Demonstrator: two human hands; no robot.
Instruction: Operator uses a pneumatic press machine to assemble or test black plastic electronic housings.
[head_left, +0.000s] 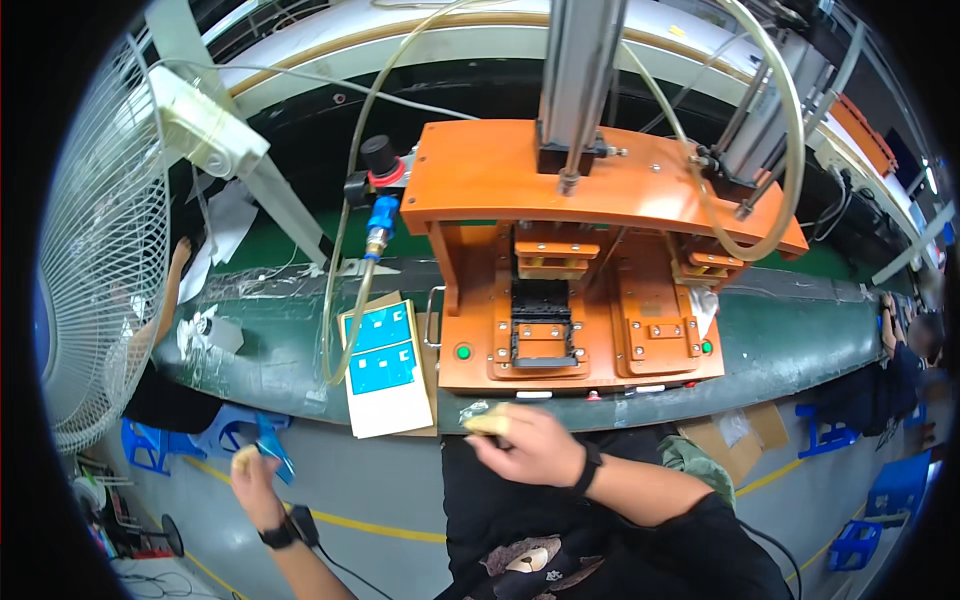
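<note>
Small dark part [497, 437], pinched in the right hand [525, 445] by fingers wearing yellowish finger cots, sits just at the near edge of the green worktop [800, 340]. Straight past it, on the far side, is the orange press fixture [575, 270], with its open black nest [541, 318] almost dead ahead, so the right hand is clearly the nearer one. Left hand [250, 480] hangs low and well off to the left, closed on a thin blue piece [272, 448], a film strip maybe, hard to tell. A card with blue panels [385, 368] lies left of the fixture.
</note>
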